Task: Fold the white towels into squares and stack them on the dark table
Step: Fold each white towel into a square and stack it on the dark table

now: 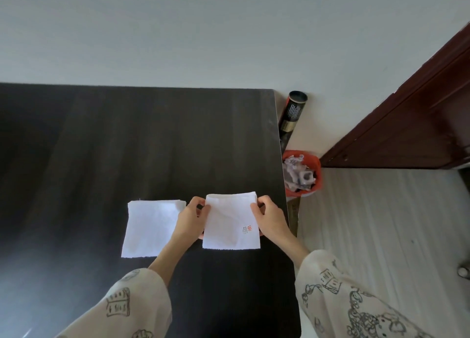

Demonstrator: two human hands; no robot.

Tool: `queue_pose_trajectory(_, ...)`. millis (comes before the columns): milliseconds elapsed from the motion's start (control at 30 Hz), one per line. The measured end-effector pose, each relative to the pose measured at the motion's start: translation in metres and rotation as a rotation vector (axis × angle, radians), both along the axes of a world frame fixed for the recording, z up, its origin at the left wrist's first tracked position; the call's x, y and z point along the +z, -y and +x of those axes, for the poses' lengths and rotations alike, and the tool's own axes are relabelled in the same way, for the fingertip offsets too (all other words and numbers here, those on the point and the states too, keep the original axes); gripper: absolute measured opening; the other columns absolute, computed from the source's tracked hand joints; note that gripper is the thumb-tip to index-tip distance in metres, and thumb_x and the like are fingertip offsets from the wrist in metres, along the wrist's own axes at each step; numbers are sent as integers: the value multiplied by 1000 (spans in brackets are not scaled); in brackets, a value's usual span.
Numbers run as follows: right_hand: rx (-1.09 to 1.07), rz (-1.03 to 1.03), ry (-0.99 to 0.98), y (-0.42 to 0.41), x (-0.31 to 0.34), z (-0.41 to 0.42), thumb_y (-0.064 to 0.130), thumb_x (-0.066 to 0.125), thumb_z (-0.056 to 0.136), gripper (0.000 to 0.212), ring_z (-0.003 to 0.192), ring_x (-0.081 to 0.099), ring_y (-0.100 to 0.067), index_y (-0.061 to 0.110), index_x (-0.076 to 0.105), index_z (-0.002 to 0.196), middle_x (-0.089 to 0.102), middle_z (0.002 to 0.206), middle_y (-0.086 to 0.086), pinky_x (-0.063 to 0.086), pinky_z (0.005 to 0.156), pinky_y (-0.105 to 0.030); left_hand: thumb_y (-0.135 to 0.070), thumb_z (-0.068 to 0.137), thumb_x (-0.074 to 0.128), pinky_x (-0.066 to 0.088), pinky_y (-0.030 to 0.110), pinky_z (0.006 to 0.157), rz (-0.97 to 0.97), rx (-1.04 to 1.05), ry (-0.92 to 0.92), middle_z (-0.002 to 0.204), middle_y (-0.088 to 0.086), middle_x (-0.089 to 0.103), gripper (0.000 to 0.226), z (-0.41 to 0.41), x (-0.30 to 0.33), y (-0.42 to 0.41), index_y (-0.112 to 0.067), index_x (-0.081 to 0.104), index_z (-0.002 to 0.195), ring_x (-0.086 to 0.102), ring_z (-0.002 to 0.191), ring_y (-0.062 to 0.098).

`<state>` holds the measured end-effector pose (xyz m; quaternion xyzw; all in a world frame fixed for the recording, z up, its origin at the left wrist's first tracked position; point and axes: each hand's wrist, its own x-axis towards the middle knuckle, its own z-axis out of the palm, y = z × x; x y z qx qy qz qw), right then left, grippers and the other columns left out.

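Two hands hold my folded towel point(230, 222) just above the table point(127, 146): left hand point(189, 222) pinches its 9 o'clock edge, right hand point(269, 218) its 3 o'clock edge. At 9 o'clock lies the towel stack point(151, 229); at 1 o'clock stands a red bin point(302, 173).

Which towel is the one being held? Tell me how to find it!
Look at the dark table, near its right edge by the red bin. Two white squares are there; the held towel is the right one, pinched by the left hand and right hand. Only it has a small red mark; the folded towel beside it is plain.
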<state>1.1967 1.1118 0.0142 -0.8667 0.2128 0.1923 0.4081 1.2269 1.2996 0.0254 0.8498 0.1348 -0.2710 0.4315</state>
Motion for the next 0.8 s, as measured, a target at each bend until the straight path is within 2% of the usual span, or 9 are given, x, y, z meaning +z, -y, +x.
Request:
queue_pose_trajectory(100,-54,-33,52,-1,-1,-4,36,45,96,26,79,58,-9,16,46,112,61,102,-2,50,67,-20,-30,96,43,53,35,66,99,-9,83,88,1,56,26,-5,2,2,-13,42,116,57,74,20)
queue_pose_trajectory(200,-124,-178,247,-3,3,-11,32,51,94,29,88,56,-11,13,51,115,56,106,-1,44,69,-15,-23,96,44,44,30,66,254,-32,362,105,-1,51,24,-17,11,5,-11,43,117,51,81,16)
queue_pose_trajectory(267,-60,-351,474,-8,1,-18,26,56,91,24,91,59,-17,10,58,109,60,104,-5,50,73,-22,-6,89,53,51,36,74,315,-212,696,111,5,53,24,-27,9,8,-8,49,112,52,95,21)
queue_pose_trajectory(333,129,-534,650,-15,-9,-26,30,56,87,28,98,64,-23,12,63,107,65,109,-8,56,82,-36,-1,72,71,53,44,86,390,-530,912,117,13,59,47,-36,-3,11,-8,50,114,57,109,31)
queue_pose_trajectory(400,400,-626,654,-20,-25,-33,37,60,85,40,117,57,-28,10,63,115,62,123,-11,47,99,-44,-12,61,82,41,52,100,460,-793,850,131,15,54,74,-34,-16,12,-6,45,124,50,123,35)
queue_pose_trajectory(467,529,-659,569,-24,-35,-34,36,61,86,48,129,46,-29,8,58,125,53,135,-13,39,106,-47,-18,74,75,28,52,109,523,-884,800,142,15,43,71,-25,-28,10,-3,39,133,39,131,34)
queue_pose_trajectory(533,485,-673,471,-24,-41,-29,36,44,94,48,134,39,-27,9,49,133,45,142,-12,35,108,-45,-25,96,42,16,48,116,540,-875,794,146,15,35,49,-15,-40,5,-3,31,138,32,136,32)
queue_pose_trajectory(600,481,-675,394,-22,-46,-24,38,30,97,51,137,34,-26,10,42,137,40,146,-11,31,110,-44,-34,101,16,6,41,116,543,-885,704,149,14,30,52,-9,-49,3,-4,23,142,22,140,27)
queue_pose_trajectory(800,512,-658,369,-19,-67,-24,43,26,98,55,141,22,-25,10,28,143,31,151,-11,23,114,-42,-41,99,16,0,38,116,560,-899,696,153,13,13,60,-6,-72,2,-4,11,145,5,142,22)
